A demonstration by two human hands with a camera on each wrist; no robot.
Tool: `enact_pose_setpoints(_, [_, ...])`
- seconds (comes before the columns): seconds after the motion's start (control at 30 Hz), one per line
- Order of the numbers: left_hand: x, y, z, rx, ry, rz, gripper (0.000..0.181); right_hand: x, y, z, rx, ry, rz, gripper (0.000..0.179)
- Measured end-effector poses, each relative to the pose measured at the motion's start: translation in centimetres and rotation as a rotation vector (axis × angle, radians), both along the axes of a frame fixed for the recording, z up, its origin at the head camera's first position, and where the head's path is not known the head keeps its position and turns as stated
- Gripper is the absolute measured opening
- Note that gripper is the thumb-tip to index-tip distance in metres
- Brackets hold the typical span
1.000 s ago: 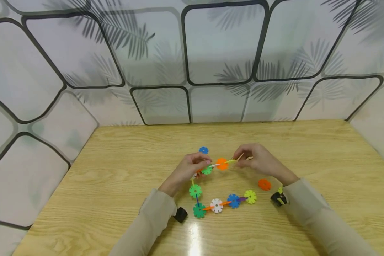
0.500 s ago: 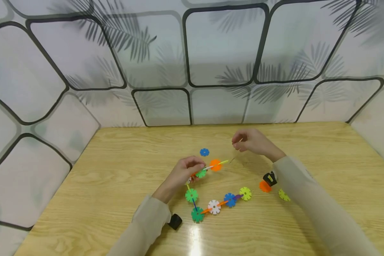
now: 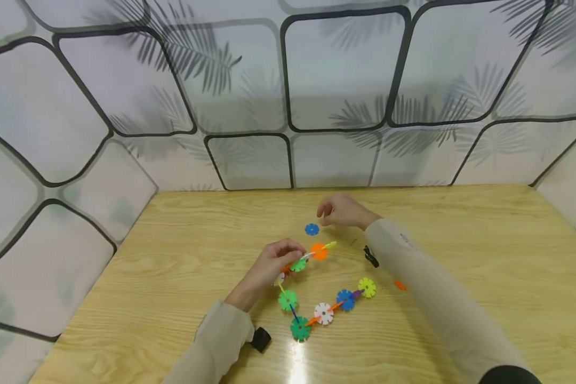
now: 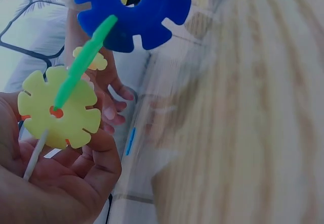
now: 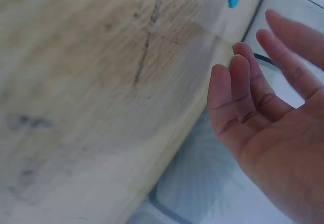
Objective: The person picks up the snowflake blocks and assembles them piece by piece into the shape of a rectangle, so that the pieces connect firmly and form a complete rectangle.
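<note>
In the head view my left hand (image 3: 278, 258) pinches a chain of slotted plastic discs at a green disc (image 3: 297, 265). Beyond the fingers the chain runs to an orange disc (image 3: 319, 251) with a yellow disc (image 3: 329, 245) seen edge-on at its tip. Its other side bends down past a second green disc (image 3: 288, 300) and a dark green corner disc (image 3: 300, 328). In the left wrist view the fingers are curled behind a pale yellow disc (image 4: 61, 107). Holding nothing, my right hand (image 3: 341, 210) hovers with relaxed fingers beside a loose blue disc (image 3: 312, 229).
From the corner the chain continues right through a white disc (image 3: 324, 313) and a blue one to a yellow end disc (image 3: 367, 287). An orange disc (image 3: 400, 285) lies by the right sleeve, partly covered. A patterned backdrop (image 3: 336, 160) borders the wooden table (image 3: 197, 224).
My right hand has left the yellow tip of the chain and moved up and left to the loose blue disc. The left hand keeps its hold and has shifted slightly left and down.
</note>
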State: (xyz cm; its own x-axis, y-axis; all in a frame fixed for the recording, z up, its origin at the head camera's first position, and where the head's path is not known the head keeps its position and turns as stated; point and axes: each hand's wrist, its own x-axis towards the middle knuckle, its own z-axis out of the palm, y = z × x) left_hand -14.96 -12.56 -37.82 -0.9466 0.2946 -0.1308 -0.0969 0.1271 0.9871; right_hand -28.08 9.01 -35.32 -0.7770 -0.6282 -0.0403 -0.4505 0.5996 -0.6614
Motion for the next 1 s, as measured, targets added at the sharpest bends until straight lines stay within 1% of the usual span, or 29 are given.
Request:
enact_pose_setpoints(0.1, [0.0,-0.1,-0.1,0.007,0.002,0.003,0.021,-0.2,-1.1,0.2,0.088,-0.025,0.034,0.026])
enact_pose_setpoints(0.2, [0.0,-0.3,-0.1,0.017,-0.004,-0.002,0.021,-0.3,-1.9,0.2,0.199,-0.013,0.082,0.034])
enact_pose_setpoints(0.27, [0.0,-0.3,-0.1,0.024,-0.008,-0.014,0.021,-0.4,-2.1,-0.1,0.246,0.016,0.112,0.033])
enact_pose_setpoints(0.33, [0.0,-0.3,-0.1,0.026,-0.011,-0.02,0.021,-0.5,-2.1,-0.4,0.258,0.051,0.131,0.028])
enact_pose_setpoints(0.4, [-0.1,-0.3,-0.1,0.025,-0.012,-0.022,0.021,-0.6,-1.9,-0.6,0.233,0.071,0.133,0.019])
enact_pose_setpoints(0.47, [-0.1,-0.3,-0.1,0.022,-0.011,-0.015,0.021,-0.5,-1.5,-0.7,0.198,0.067,0.118,0.013])
enact_pose_setpoints(0.6, [-0.3,0.0,-0.1,0.009,-0.001,-0.017,0.022,-0.1,0.1,-0.5,0.099,0.053,0.078,0.017])
enact_pose_setpoints(0.67, [-0.4,0.2,0.0,0.001,0.004,-0.024,0.023,0.1,1.2,-0.1,0.045,0.048,0.066,0.015])
enact_pose_setpoints(0.73, [-0.6,0.5,0.1,-0.005,0.006,-0.032,0.022,0.5,2.5,0.6,-0.017,0.029,0.058,0.009])
enact_pose_setpoints(0.77, [-0.6,0.6,0.1,-0.007,0.004,-0.034,0.022,0.7,3.1,1.0,-0.047,0.02,0.054,0.009])
enact_pose_setpoints(0.9, [-0.8,1.0,0.2,-0.024,0.01,-0.042,0.02,1.5,5.8,2.8,-0.139,-0.009,0.032,0.017])
enact_pose_setpoints(1.0, [-0.9,1.2,0.2,-0.038,0.019,-0.056,0.02,2.3,7.5,3.7,-0.178,-0.017,0.007,0.016])
